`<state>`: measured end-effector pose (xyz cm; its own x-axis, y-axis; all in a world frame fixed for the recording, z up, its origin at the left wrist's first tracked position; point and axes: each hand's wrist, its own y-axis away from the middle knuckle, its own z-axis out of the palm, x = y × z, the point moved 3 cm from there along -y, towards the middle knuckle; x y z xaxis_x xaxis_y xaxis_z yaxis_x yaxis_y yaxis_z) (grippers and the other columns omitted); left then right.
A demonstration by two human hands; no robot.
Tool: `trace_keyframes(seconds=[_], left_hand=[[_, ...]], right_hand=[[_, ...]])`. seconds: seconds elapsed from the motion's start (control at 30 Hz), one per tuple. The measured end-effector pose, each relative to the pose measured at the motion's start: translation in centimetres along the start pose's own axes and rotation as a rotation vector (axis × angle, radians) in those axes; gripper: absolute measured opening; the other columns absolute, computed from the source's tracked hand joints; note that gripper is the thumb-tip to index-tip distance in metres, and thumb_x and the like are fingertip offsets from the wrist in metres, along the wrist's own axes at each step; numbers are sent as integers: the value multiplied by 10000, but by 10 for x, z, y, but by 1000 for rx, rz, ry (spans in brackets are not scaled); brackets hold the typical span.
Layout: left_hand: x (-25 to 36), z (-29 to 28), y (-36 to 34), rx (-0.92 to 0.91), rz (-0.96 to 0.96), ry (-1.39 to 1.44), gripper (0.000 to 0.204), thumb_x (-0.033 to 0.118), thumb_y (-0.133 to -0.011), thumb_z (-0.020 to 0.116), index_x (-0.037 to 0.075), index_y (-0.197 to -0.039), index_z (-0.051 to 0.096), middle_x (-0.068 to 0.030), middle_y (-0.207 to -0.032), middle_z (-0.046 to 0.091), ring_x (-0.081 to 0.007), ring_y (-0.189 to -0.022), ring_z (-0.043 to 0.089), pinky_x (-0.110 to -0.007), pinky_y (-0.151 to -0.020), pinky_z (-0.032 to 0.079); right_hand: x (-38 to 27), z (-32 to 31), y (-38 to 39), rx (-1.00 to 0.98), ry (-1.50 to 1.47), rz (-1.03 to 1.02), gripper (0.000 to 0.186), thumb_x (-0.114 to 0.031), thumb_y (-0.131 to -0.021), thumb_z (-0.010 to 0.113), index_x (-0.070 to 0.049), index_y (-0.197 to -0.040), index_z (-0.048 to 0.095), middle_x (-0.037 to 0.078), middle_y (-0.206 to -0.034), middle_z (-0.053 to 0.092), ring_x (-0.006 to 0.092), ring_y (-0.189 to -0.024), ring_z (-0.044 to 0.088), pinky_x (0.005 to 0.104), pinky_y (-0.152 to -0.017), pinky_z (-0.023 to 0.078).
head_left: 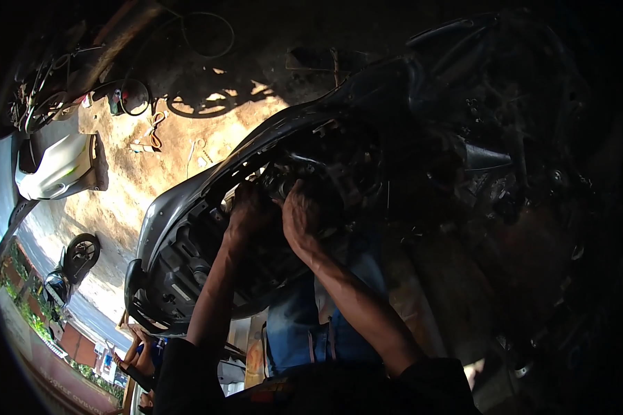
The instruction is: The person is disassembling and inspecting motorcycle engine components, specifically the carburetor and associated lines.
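A scooter body (160, 207) with its seat off lies across the view, its dark open bay showing frame parts and a black plastic compartment (181, 280). Both of my hands reach down into this bay, close beside each other. My left hand (248, 207) has its fingers curled among the parts, in deep shade. Just to its right, my right hand (302, 213) is closed, with the thumb side up, against dark metal parts (278, 181). What the fingers of either hand grip is hidden by the hands and the shadow.
A pale body panel (61, 166) lies on the sunlit ground at left, near a coiled cord (158, 130). Farther out stands a parked motorcycle (61, 280). Another person's arm (144, 356) shows at lower left. The right side is too dark to make out well.
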<state>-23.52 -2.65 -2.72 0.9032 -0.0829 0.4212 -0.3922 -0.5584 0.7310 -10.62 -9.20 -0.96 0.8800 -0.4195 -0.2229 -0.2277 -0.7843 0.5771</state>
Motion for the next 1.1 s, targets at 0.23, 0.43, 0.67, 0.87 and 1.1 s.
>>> trace_keyframes(seconds=[0.23, 0.43, 0.67, 0.87, 1.1], left_hand=[[9, 8, -3, 173, 89, -142, 674, 248, -845, 722, 5, -1432, 497, -278, -1416, 507, -480, -1293, 490, -534, -1073, 426], [-2, 22, -11, 268, 159, -127, 497, 187, -856, 665, -2, -1314, 625, -289, -1283, 627, -472, -1156, 609, -532, -990, 483], [11, 21, -7, 150, -38, -41, 545, 130, -876, 647, -41, -1380, 528, -269, -1346, 565, -468, -1278, 494, -529, -1098, 413], [11, 11, -7, 282, 119, -135, 515, 279, -866, 686, 2, -1297, 632, -277, -1292, 615, -463, -1197, 574, -524, -1011, 469], [-9, 16, -32, 85, 266, -100, 631, 390, -842, 697, 66, -1372, 589, -262, -1278, 644, -448, -1200, 596, -518, -1012, 470]], right_hand=[[2, -22, -5, -116, -130, 96, 640, -268, -944, 681, 131, -1395, 464, 234, -1239, 655, 307, -1081, 679, 361, -894, 548], [42, -56, -8, -113, -319, -229, 704, -217, -895, 753, 119, -1414, 417, 295, -1070, 685, 404, -988, 690, 457, -889, 565], [86, -78, 53, -231, -901, 235, 365, -127, -963, 671, 37, -1268, 555, 155, -951, 700, 249, -796, 727, 366, -674, 588], [54, -48, 38, -31, -1612, 510, 480, -202, -995, 673, 34, -1340, 437, 98, -879, 688, 155, -656, 712, 238, -569, 552], [65, -74, 44, -229, -461, 189, 276, -256, -948, 680, -10, -1070, 650, 142, -926, 724, 363, -780, 726, 412, -696, 578]])
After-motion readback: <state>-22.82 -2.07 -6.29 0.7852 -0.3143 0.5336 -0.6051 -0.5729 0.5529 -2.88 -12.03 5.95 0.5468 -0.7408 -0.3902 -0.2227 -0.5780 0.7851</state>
